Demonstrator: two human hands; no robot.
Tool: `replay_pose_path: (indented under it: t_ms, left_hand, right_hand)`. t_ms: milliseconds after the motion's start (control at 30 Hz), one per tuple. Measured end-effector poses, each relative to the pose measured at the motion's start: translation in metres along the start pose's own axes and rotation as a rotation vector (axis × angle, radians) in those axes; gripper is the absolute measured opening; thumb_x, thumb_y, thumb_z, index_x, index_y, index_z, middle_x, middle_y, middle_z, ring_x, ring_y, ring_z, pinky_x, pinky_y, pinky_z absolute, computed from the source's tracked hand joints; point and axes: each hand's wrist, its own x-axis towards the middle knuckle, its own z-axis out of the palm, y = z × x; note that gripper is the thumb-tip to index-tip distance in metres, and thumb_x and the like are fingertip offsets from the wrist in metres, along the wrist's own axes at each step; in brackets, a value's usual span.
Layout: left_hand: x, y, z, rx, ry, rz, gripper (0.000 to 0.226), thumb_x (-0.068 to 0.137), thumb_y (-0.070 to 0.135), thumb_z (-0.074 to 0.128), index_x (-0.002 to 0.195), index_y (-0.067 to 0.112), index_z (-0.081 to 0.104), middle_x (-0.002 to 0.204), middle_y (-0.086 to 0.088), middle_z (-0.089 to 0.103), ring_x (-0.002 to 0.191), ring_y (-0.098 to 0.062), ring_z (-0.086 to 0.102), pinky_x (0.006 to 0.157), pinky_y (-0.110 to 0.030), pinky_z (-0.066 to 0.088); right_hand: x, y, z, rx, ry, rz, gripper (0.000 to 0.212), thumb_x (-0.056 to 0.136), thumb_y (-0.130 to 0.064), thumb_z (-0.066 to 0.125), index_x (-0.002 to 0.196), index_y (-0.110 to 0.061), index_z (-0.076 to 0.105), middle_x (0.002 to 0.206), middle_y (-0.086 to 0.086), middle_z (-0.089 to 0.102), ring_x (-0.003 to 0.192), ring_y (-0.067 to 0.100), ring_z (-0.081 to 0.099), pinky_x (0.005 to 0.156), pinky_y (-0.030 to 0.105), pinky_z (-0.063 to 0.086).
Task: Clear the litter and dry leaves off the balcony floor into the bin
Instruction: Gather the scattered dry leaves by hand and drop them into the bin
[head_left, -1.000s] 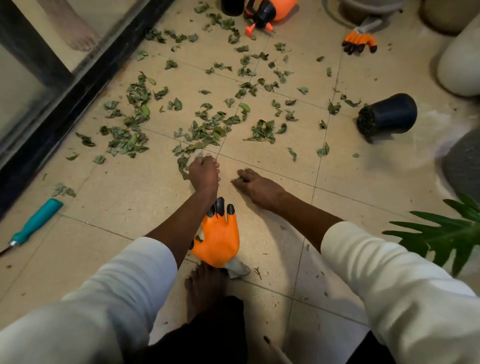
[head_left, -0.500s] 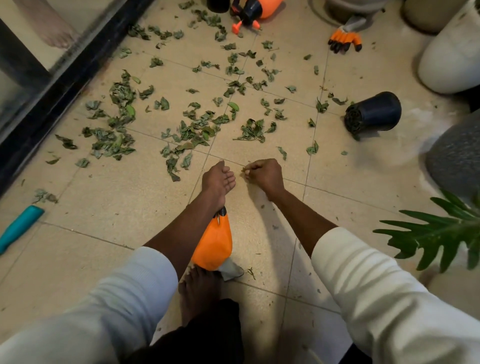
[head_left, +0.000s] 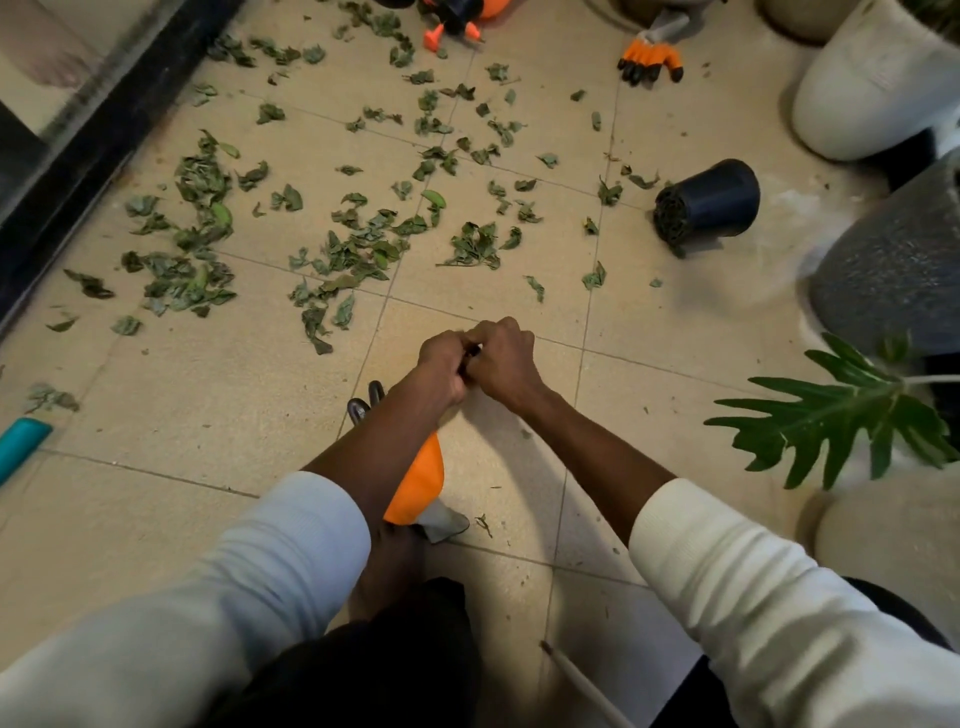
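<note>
Two hands: left hand (head_left: 441, 366) and right hand (head_left: 506, 358) meet knuckle to knuckle low over the floor (head_left: 208, 395), fingers curled inward.
Grip: both pinch something small and dark between them; what it is cannot be told, probably a scrap being passed across.
Glove: orange glove (head_left: 418, 486) lies under the left forearm by a bare foot, unworn, kept within reach.
Leaves: dry leaves (head_left: 353, 249) remain scattered just beyond the hands and toward the door track; most of the clearing is not yet done.
Pot: black pot (head_left: 709, 205) lies tipped on its side, right of the leaves.
Far edge: second glove (head_left: 649, 57) near the planters.
Bin: not in view.
</note>
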Motion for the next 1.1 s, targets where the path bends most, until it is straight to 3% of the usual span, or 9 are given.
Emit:
replay_pose_path:
  t_ms: [67, 133, 200, 267, 400, 500, 767, 967, 1100]
  left_hand:
    - [0.001, -0.005, 0.004, 0.072, 0.025, -0.029, 0.029, 0.103, 0.012, 0.037, 0.091, 0.008, 0.062, 0.074, -0.010, 0.059, 0.056, -0.018, 0.055, 0.046, -0.022, 0.041]
    - [0.000, -0.008, 0.005, 0.132, 0.028, -0.051, 0.033, 0.106, 0.019, 0.033, 0.080, 0.013, 0.053, 0.060, -0.001, 0.042, 0.039, -0.011, 0.035, 0.036, -0.015, 0.022]
    - [0.000, -0.009, 0.005, 0.146, 0.026, -0.055, 0.034, 0.106, 0.021, 0.031, 0.079, 0.013, 0.049, 0.060, 0.002, 0.038, 0.043, -0.010, 0.030, 0.036, -0.015, 0.018]
    - [0.001, -0.012, 0.005, 0.155, 0.031, -0.044, 0.033, 0.106, 0.020, 0.032, 0.080, 0.012, 0.050, 0.061, 0.001, 0.038, 0.046, -0.011, 0.030, 0.037, -0.016, 0.018]
    - [0.003, -0.017, 0.010, 0.172, 0.042, -0.035, 0.031, 0.104, 0.019, 0.033, 0.080, 0.012, 0.051, 0.061, 0.001, 0.039, 0.047, -0.011, 0.031, 0.039, -0.018, 0.019]
    - [0.004, -0.021, 0.012, 0.182, 0.029, -0.036, 0.030, 0.103, 0.020, 0.034, 0.080, 0.013, 0.051, 0.060, 0.002, 0.038, 0.047, -0.011, 0.031, 0.040, -0.018, 0.020]
    - [0.002, -0.030, 0.016, 0.215, 0.018, -0.033, 0.029, 0.104, 0.020, 0.036, 0.081, 0.011, 0.052, 0.061, 0.000, 0.041, 0.048, -0.012, 0.032, 0.042, -0.021, 0.021]
    - [-0.003, -0.039, 0.021, 0.261, -0.027, -0.083, 0.036, 0.102, 0.037, 0.041, 0.084, 0.010, 0.055, 0.064, -0.002, 0.044, 0.051, -0.013, 0.035, 0.047, -0.024, 0.023]
    - [0.001, -0.044, 0.020, 0.251, -0.043, -0.124, 0.038, 0.104, 0.036, 0.037, 0.086, 0.008, 0.057, 0.064, -0.004, 0.046, 0.051, -0.014, 0.037, 0.048, -0.024, 0.025]
  right_hand:
    - [-0.006, 0.014, -0.016, 0.353, -0.094, 0.086, 0.012, 0.078, -0.002, 0.068, 0.082, -0.007, 0.078, 0.080, 0.007, 0.074, 0.074, 0.014, 0.061, 0.071, 0.034, 0.048]
    - [-0.013, 0.038, -0.026, 0.536, 0.076, 0.192, 0.014, 0.085, -0.004, 0.067, 0.093, -0.007, 0.078, 0.093, 0.007, 0.076, 0.082, 0.012, 0.068, 0.077, 0.027, 0.052]
    - [-0.021, 0.068, -0.025, 0.340, 0.167, 0.194, 0.022, 0.090, -0.004, 0.060, 0.105, -0.006, 0.076, 0.107, 0.006, 0.074, 0.096, 0.014, 0.067, 0.084, 0.019, 0.047]
    - [-0.033, 0.091, -0.015, 0.119, 0.047, 0.081, 0.023, 0.094, -0.006, 0.053, 0.109, -0.010, 0.070, 0.109, 0.004, 0.070, 0.100, 0.019, 0.064, 0.083, 0.019, 0.041]
    - [-0.049, 0.103, 0.008, -0.018, -0.185, -0.059, 0.046, 0.100, -0.017, 0.048, 0.145, -0.009, 0.041, 0.151, 0.011, 0.041, 0.138, 0.025, 0.039, 0.115, 0.038, 0.033]
    - [-0.059, 0.104, 0.024, -0.178, -0.258, -0.223, 0.058, 0.101, -0.023, 0.045, 0.154, -0.009, 0.025, 0.160, 0.014, 0.024, 0.149, 0.028, 0.019, 0.122, 0.045, 0.021]
    - [-0.098, 0.135, 0.010, -0.550, -0.191, -0.585, 0.056, 0.095, -0.005, 0.058, 0.146, 0.002, 0.038, 0.154, 0.024, 0.034, 0.143, 0.037, 0.032, 0.116, 0.044, 0.033]
    - [-0.119, 0.139, 0.003, -0.593, -0.086, -0.628, 0.028, 0.079, 0.000, 0.074, 0.106, 0.004, 0.069, 0.106, 0.018, 0.066, 0.092, 0.029, 0.063, 0.063, 0.035, 0.059]
    - [-0.109, 0.135, 0.007, -0.605, -0.047, -0.527, 0.020, 0.083, 0.003, 0.067, 0.102, 0.001, 0.069, 0.099, 0.017, 0.065, 0.089, 0.029, 0.060, 0.065, 0.037, 0.056]
